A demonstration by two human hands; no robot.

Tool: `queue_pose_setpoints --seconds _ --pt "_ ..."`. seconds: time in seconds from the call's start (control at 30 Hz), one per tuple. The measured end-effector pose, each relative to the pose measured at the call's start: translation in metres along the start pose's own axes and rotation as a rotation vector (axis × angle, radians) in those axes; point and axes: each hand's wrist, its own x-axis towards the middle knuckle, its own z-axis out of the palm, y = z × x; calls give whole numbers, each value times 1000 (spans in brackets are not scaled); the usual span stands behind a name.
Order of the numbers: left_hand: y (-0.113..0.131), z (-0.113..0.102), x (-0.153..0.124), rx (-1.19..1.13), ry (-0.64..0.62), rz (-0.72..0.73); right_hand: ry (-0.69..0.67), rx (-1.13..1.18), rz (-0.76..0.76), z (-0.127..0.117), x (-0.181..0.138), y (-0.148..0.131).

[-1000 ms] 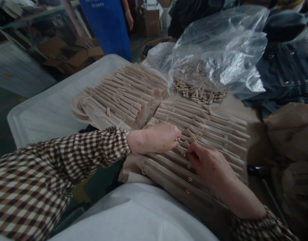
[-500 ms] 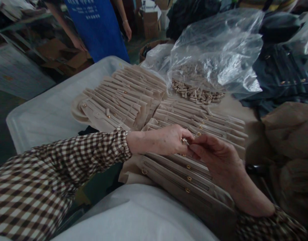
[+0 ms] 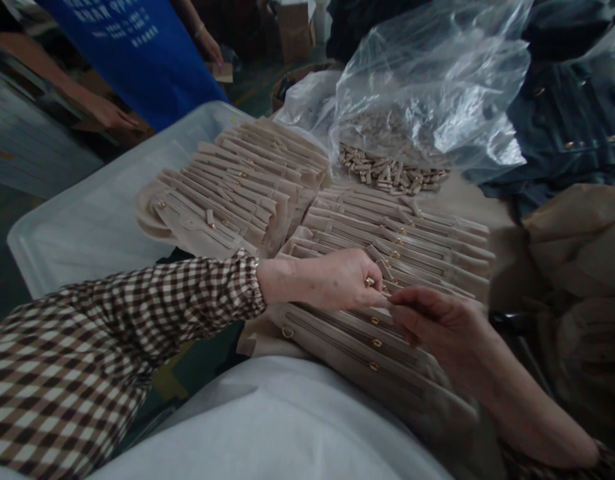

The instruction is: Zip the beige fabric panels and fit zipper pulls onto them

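Note:
My left hand (image 3: 332,280) is closed, its thumb and fingers pinching a small gold zipper slider (image 3: 370,283) above the row of beige zippered fabric pieces (image 3: 437,250). A beige zipper pull (image 3: 380,261) lies just beyond its fingers. My right hand (image 3: 442,323) has its thumb and forefinger pressed together, touching or nearly touching the left fingertips. What is in that pinch is too small to make out. Nearer to me, several gold zipper sliders (image 3: 376,343) show on the closest pieces. A second overlapping row of beige zippered pieces (image 3: 247,177) lies to the left.
A clear plastic bag (image 3: 432,87) lies at the back over a heap of loose beige zipper pulls (image 3: 387,170). The white plastic surface (image 3: 102,193) extends left. Dark zippered items (image 3: 572,133) and beige fabric (image 3: 582,247) are at right. A person in a blue apron (image 3: 142,60) stands beyond.
The two hands stay close together; my right hand has shifted slightly down and right. A beige pull now shows beyond the left fingers. The view has tilted a little, and the other person appears further left.

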Motion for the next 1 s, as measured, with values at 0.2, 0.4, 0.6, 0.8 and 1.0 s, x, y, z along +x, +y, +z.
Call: queue_pose_setpoints --seconds 0.2,0.4,0.6,0.8,1.0 --pt "-1 15 3 681 -113 304 -39 -370 -163 0 -9 8" --pt "1 18 1 849 -120 298 -49 -584 -255 6 -8 19" --pt "11 15 -3 778 -150 54 35 -797 -237 17 -9 15" --pt "0 7 -9 604 -12 57 69 -528 -235 12 -5 11" --pt "-4 7 -8 144 67 153 78 151 -266 23 8 -1"
